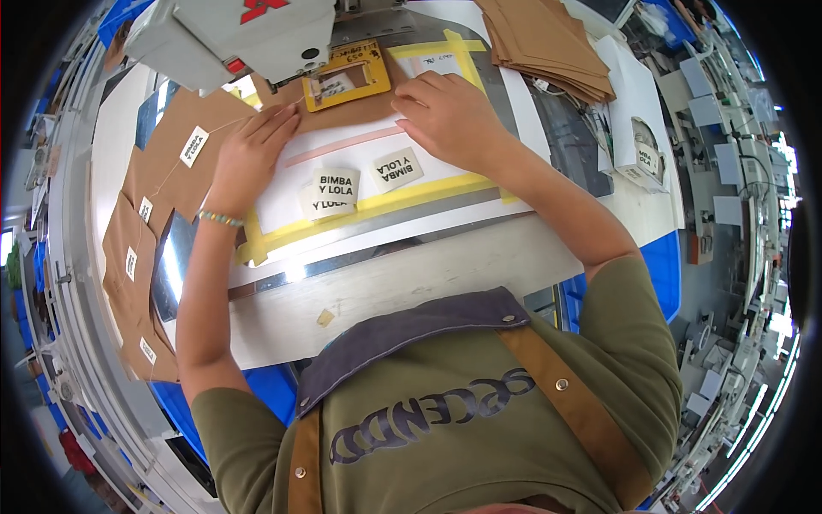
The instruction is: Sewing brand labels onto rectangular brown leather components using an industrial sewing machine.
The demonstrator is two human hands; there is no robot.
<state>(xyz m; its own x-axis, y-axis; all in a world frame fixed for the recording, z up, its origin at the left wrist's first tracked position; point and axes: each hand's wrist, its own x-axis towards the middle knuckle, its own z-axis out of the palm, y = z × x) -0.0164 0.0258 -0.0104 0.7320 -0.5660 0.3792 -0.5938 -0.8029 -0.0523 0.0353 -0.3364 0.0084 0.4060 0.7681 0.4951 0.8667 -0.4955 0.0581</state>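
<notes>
Left hand [255, 147] lies palm down, fingers extended and together, at the left side of a flat brown fabric-like panel [353, 116]. Right hand [449, 118] is at the panel's right side with fingers bent; from where I stand, I cannot tell whether it pinches the edge. The panel is between the hands, beneath a yellow rectangular frame [349, 99]. A small white printed label [334, 86] shows through the frame's opening.

A grey-white sewing machine head [240, 38] stands above and to the left. Nearer the person, two loose square off-white labels, one curled [336, 186] and one flat [397, 169], rest on a white sheet [295, 214] bordered with yellow tape.

Outward left, brown panels with sewn labels [171, 158] overlap, linked by thread. Outward right are a pile of brown panels [548, 47] and a white carton [623, 147] containing labels.
</notes>
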